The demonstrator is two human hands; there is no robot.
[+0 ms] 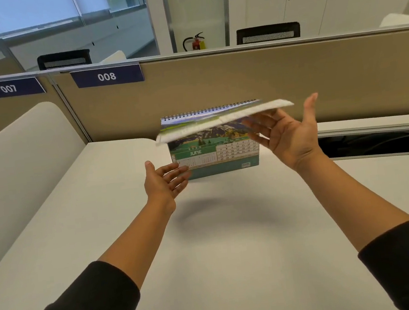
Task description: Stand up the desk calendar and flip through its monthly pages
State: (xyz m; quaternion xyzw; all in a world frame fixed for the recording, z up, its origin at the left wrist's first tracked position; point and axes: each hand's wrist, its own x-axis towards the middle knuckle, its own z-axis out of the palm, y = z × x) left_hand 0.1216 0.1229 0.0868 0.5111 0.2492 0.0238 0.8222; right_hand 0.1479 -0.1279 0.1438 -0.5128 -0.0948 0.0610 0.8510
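The desk calendar (215, 157) stands upright on the white desk (219, 229), spiral binding on top, showing the green JUNE page with a mountain picture. One page (222, 122) is lifted almost level, blurred, swinging on the spiral. My right hand (289, 136) is palm-up under that page's right part, fingers spread and touching its underside, thumb pointing up beside its edge. My left hand (167, 180) is open at the calendar's lower left corner, fingertips against or just short of the base; I cannot tell which.
A beige partition (266, 79) with labels 007 and 008 runs right behind the calendar. An open cable tray (380, 141) lies in the desk at the right. A rounded cream divider (20, 155) borders the left side. Chairs and cabinets stand beyond the partition.
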